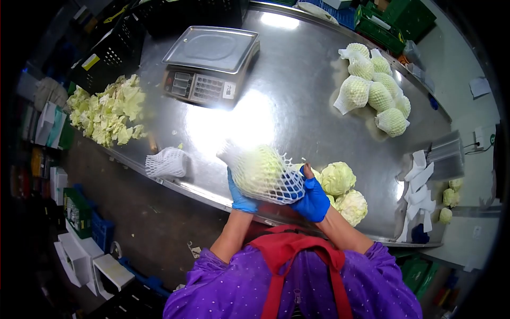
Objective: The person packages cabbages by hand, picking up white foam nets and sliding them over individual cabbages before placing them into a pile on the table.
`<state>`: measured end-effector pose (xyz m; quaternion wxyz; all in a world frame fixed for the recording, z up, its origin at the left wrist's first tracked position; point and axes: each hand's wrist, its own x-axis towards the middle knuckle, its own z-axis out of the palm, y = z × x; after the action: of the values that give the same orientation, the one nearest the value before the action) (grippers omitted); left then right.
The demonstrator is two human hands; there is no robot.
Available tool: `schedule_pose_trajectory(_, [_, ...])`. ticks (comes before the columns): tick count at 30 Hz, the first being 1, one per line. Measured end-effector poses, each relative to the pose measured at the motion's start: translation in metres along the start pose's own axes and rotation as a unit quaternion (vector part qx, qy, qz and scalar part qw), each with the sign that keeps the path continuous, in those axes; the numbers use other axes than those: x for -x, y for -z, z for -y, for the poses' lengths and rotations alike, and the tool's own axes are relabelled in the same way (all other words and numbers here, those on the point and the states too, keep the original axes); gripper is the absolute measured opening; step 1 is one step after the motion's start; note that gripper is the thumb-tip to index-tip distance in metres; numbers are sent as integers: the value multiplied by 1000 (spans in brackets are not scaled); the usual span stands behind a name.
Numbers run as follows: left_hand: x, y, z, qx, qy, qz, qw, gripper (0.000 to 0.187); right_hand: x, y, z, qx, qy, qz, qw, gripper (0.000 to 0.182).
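Observation:
Between my two gloved hands is a pale green cabbage [260,165] inside a white foam net sleeve [279,187], held over the table's near edge. My left hand [241,195], in a blue glove, closes around its left underside. My right hand [314,199] grips the net at the right end, its thumb tip showing bare out of the blue glove. Just right of that hand lie several bare cabbages [338,178], partly hidden behind it. A loose foam net sleeve [167,162] rests on the table to the left.
Beyond my hands stands a weighing scale [210,69]. Trimmed cabbage leaves [109,109] are heaped at left beside a black crate [106,61]. Several net-wrapped cabbages [380,96] lie at the upper right. White strips [419,191] lie near the steel table's [308,106] right end.

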<state>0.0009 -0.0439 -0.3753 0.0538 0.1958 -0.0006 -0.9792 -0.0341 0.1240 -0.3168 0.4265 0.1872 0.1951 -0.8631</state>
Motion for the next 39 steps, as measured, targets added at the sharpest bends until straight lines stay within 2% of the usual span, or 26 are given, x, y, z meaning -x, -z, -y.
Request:
schedule_pose_trajectory(1, [0, 2, -6, -8, 5, 10, 1000, 62, 0, -3, 0, 32, -1, -20, 999, 42])
schedule_pose_trajectory(2, [1, 3, -10, -28, 15, 35, 999, 62, 7, -8, 3, 120, -37, -33, 992, 39])
schedule_pose_trajectory(5, [-12, 36, -14, 58, 76, 78, 992, 61, 14, -6, 5, 18, -55, 48, 997, 39])
schedule_pose_trajectory(6, [-16, 50, -12, -172, 14, 128, 977, 58, 13, -2, 7, 4, -19, 123, 992, 40])
schedule_pose_trajectory(7, [-17, 54, -10, -389, -65, 150, 907, 55, 11, -5, 9, 5, -8, 114, 993, 41])
schedule_pose_trajectory(8, [-16, 57, -4, -492, -104, 138, 853, 53, 8, -11, 12, 5, 4, 104, 995, 42])
schedule_pose_trajectory(9, [-9, 41, 1, -685, -163, 135, 697, 50, 7, -17, 14, 5, 18, 95, 995, 42])
schedule_pose_trajectory(10, [-2, 24, 6, -829, -225, 110, 500, 48, 7, -22, 14, 13, 29, 106, 994, 45])
schedule_pose_trajectory(13, [0, 25, 18, -770, -219, 119, 588, 49, 2, 6, 6, -69, 12, 157, 985, 48])
schedule_pose_trajectory(14, [5, 19, 20, -848, -281, 120, 433, 50, 2, 12, 2, -89, 25, 139, 986, 48])
schedule_pose_trajectory(16, [-1, 34, 22, -659, -150, 182, 714, 50, 4, 23, 2, -77, 20, 139, 987, 48])
schedule_pose_trajectory(17, [-3, 40, 22, -529, -77, 205, 820, 50, 5, 25, 4, -71, 17, 139, 988, 48])
schedule_pose_trajectory(18, [3, 30, 9, -687, -124, 189, 691, 50, 14, 8, 7, -102, -19, 83, 991, 45])
schedule_pose_trajectory(19, [10, 19, -3, -814, -167, 162, 532, 50, 16, 0, 12, -76, -40, 72, 994, 44])
schedule_pose_trajectory(20, [7, 39, -12, -795, -124, 159, 572, 52, 17, -5, 17, -51, -60, 61, 995, 43])
schedule_pose_trajectory(21, [20, 13, -15, -463, 47, 159, 871, 58, 17, -5, 21, -27, -79, 48, 995, 42])
schedule_pose_trajectory(22, [33, -14, -18, -31, 169, 45, 984, 63, 14, 1, 23, 36, -80, 35, 996, 35])
schedule_pose_trajectory(23, [34, -22, -20, -23, 159, 24, 987, 63, 12, -4, 29, 160, -78, 39, 983, 32])
schedule_pose_trajectory(25, [41, -24, -20, -112, 147, 16, 983, 64, 11, -23, 38, 400, -72, 43, 913, 27])
schedule_pose_trajectory(27, [51, -22, -16, -150, 143, 10, 978, 64, 17, -26, 39, 329, -48, 49, 942, 24])
schedule_pose_trajectory(30, [64, -21, -10, -191, 146, 2, 971, 66, 31, -12, 43, 123, -26, 64, 990, 34])
schedule_pose_trajectory(33, [75, -18, 0, -215, 161, -6, 963, 67, 40, -6, 37, 54, -65, 83, 993, 37])
schedule_pose_trajectory(34, [77, -17, 4, -221, 166, -9, 961, 67, 41, -7, 33, 45, -67, 61, 995, 38])
schedule_pose_trajectory(37, [75, -18, 9, -240, 193, -18, 951, 68, 43, -22, 41, 186, -162, 24, 969, 44])
schedule_pose_trajectory(39, [69, -29, 3, -260, 207, -28, 943, 69, 40, -38, 48, 342, -129, 26, 931, 41])
